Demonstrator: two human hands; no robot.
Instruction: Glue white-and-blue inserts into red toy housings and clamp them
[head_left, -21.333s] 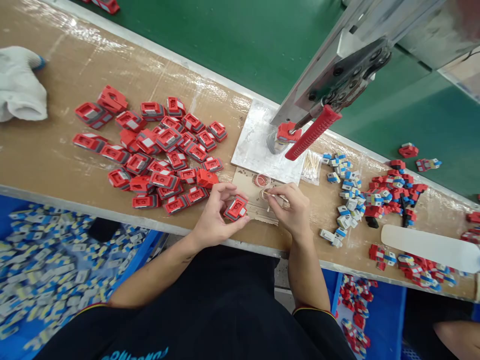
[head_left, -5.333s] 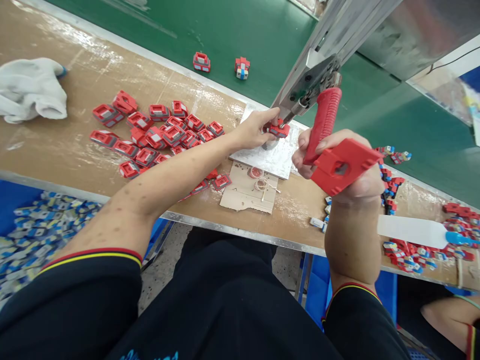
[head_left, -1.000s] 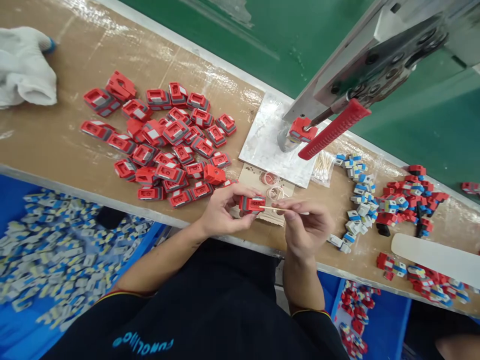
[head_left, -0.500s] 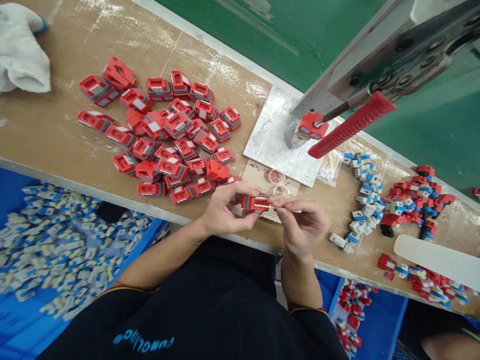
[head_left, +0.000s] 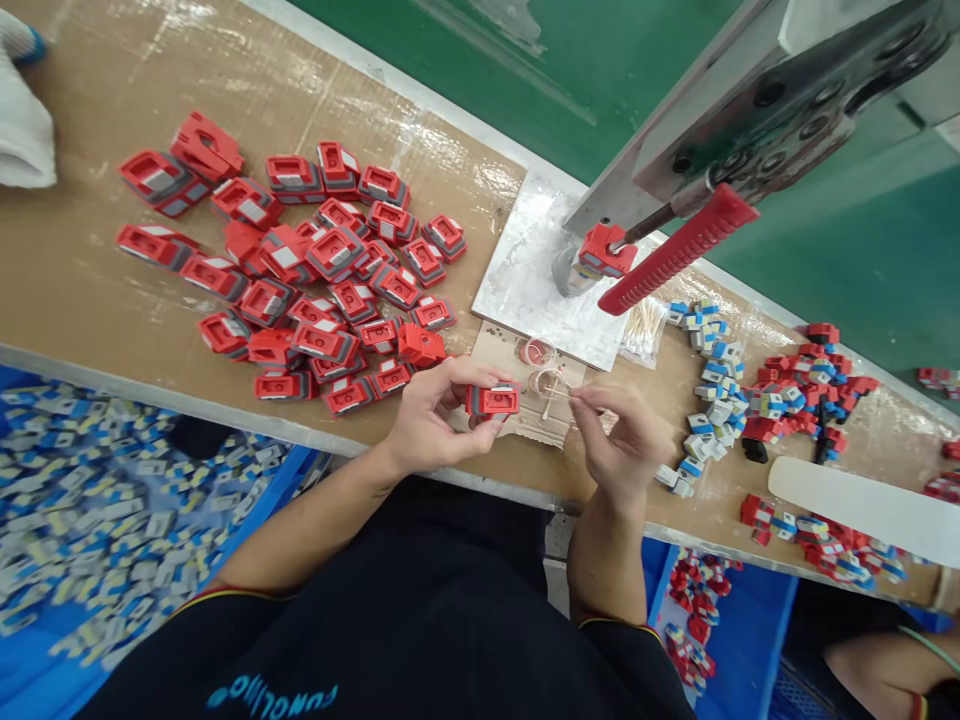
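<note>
My left hand (head_left: 442, 415) is closed around a red and grey toy vehicle part (head_left: 501, 401), its recessed side facing up. My right hand (head_left: 622, 430) pinches a thin cotton swab (head_left: 565, 390), whose far end is at a small clear round cup (head_left: 534, 384). Just behind that cup stands a second one with red contents (head_left: 537, 352). Both cups rest on a piece of cardboard (head_left: 491, 350), where another swab-like stick (head_left: 547, 407) lies by the front cup.
Many red toy parts (head_left: 330, 250) cover the left of the bench. A press with a red handle (head_left: 679, 250) stands on a white plate (head_left: 517, 260). A bag of swabs (head_left: 643, 330), white-blue pieces (head_left: 712, 400) and red assemblies (head_left: 802, 390) lie rightward. Blue bins (head_left: 757, 610) sit below.
My right hand has drawn the swab away from the red part, rightward to the front cup. My left hand still holds the part. The whole view has shifted slightly.
</note>
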